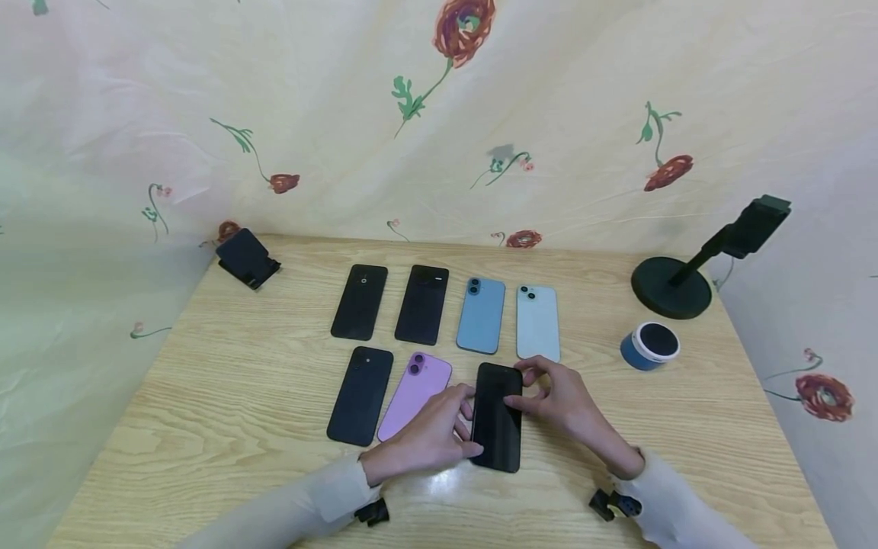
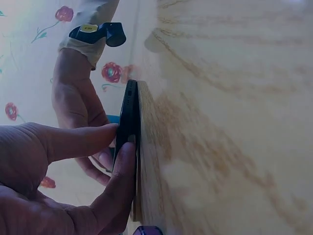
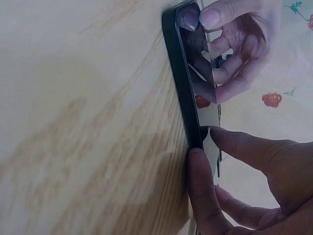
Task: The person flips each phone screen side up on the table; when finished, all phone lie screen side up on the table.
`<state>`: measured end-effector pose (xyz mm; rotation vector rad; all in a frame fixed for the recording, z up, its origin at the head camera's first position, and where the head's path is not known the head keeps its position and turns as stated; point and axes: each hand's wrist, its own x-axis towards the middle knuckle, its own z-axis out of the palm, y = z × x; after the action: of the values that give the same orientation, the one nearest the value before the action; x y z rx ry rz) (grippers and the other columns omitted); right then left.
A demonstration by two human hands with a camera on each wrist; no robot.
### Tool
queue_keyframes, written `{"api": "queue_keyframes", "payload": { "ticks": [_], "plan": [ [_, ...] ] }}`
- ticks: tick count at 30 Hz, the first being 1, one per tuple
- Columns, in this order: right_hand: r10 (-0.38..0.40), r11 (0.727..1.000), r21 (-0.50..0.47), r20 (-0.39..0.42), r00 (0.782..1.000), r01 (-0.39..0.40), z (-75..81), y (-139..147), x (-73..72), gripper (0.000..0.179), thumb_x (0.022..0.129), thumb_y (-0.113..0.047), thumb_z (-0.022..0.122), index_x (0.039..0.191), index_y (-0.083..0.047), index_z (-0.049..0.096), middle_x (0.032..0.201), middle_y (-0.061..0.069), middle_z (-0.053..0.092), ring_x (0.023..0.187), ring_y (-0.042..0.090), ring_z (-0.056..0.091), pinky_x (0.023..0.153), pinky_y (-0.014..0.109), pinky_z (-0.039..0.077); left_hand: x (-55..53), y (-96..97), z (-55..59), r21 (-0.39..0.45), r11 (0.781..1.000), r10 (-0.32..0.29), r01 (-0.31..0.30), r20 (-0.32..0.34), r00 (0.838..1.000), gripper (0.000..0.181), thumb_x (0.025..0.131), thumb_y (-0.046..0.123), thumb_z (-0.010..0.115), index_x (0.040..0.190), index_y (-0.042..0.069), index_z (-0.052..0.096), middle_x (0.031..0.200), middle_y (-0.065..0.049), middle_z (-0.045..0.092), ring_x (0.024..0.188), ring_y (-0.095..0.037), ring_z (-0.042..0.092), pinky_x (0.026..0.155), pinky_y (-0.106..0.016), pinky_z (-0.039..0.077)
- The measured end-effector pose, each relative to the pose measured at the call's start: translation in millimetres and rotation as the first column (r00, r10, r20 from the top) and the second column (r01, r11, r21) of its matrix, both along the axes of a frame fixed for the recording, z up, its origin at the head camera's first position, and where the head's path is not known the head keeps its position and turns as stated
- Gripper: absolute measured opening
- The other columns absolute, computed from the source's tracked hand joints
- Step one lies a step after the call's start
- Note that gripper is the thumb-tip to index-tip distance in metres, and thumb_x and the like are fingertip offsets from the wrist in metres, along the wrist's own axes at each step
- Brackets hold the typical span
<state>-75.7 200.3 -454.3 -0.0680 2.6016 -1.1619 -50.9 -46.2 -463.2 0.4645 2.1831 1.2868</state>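
Note:
A black smartphone (image 1: 497, 427) lies screen up near the front of the table, between the two hands. My left hand (image 1: 432, 431) pinches its left edge, thumb over the lower corner of the screen and fingers along the side. From the other side my right hand (image 1: 565, 400) grips the upper right edge, its thumb on the glass and the index finger by the top corner. In the right wrist view the phone (image 3: 178, 78) shows its long side close over the wood, and the screen mirrors the left hand. A purple phone (image 1: 420, 381) lies just left, partly behind the left hand.
A dark phone (image 1: 360, 396) lies beside the purple one. Behind are two black phones (image 1: 359, 303), a blue phone (image 1: 481, 315) and a pale blue phone (image 1: 538, 324). A folded black stand (image 1: 247, 259), a round-based stand (image 1: 671, 290) and a blue round tub (image 1: 638, 352) stand farther out.

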Motion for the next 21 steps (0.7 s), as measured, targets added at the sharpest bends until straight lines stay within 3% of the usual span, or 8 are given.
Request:
{"api": "queue_keyframes", "payload": {
  "ticks": [13,21],
  "plan": [
    [-0.006,1.0,0.025,-0.021,1.0,0.007,-1.3,0.3,-0.6,0.053,0.083,-0.021,0.088,0.129,-0.005,0.067,0.105,0.013,0.067,0.06,0.013,0.056,0.053,0.023,0.042,-2.4,2.0,2.2,-0.041,0.999,0.007,-0.009,-0.063,0.998,0.075,0.082,0.008,0.087,0.146,0.0,0.049,0.109,-0.006,0.063,0.082,-0.005,0.072,0.077,-0.02,0.056],
    [0.005,1.0,0.027,-0.005,1.0,-0.005,2.1,1.5,-0.3,0.052,0.085,-0.022,0.087,0.13,-0.005,0.066,0.107,0.013,0.067,0.066,0.015,0.059,0.056,0.023,0.044,-1.2,0.5,3.0,-0.042,0.999,0.0,-0.002,-0.047,0.999,0.083,0.08,0.012,0.09,0.15,0.0,0.047,0.114,-0.006,0.063,0.086,-0.005,0.071,0.078,-0.02,0.056]
  ]
}}
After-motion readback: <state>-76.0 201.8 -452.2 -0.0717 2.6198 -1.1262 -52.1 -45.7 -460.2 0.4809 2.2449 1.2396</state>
